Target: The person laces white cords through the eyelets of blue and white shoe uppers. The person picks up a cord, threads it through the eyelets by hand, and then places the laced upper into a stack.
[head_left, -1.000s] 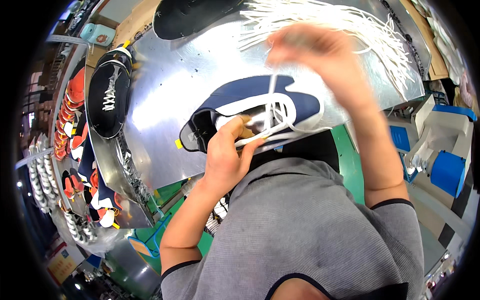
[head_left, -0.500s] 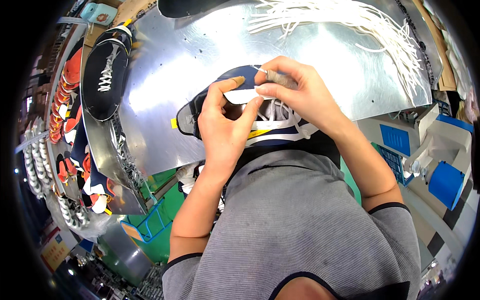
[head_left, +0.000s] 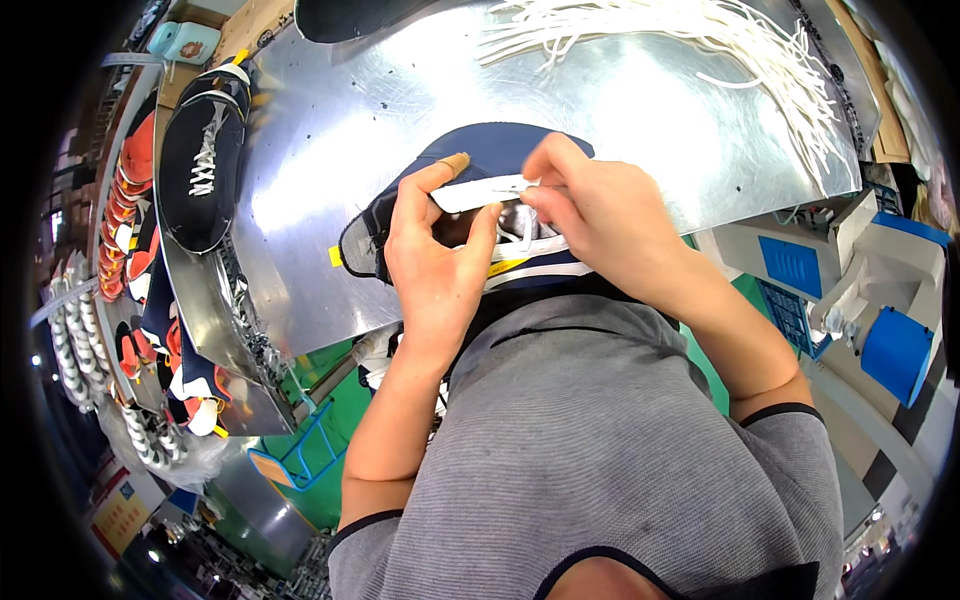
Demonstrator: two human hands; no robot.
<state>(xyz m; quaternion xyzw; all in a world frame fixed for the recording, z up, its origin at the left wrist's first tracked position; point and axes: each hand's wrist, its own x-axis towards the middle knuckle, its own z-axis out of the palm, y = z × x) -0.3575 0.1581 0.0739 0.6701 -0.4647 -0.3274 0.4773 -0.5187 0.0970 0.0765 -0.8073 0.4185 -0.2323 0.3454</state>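
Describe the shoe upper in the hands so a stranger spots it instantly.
Start at the metal table, at its edge by the grey shirt. There the left hand grips a navy shoe upper with white trim, the right hand over it. Its navy colour sets it apart from the laced black shoe upper at left.

Navy shoe upper (head_left: 508, 147), white eyelet strip (head_left: 478, 195), white lace (head_left: 527, 236) across opening. At metal table's (head_left: 320, 150) near edge, lengthwise along it, opening up.

A black shoe with white laces (head_left: 190, 218) lies at the left end of the metal table (head_left: 310, 240). Beyond it, far left, sits a pale blue box (head_left: 184, 43). Near left, a blue-framed stool (head_left: 269, 467) stands on green floor (head_left: 325, 372); right, a blue-and-white machine (head_left: 889, 262).
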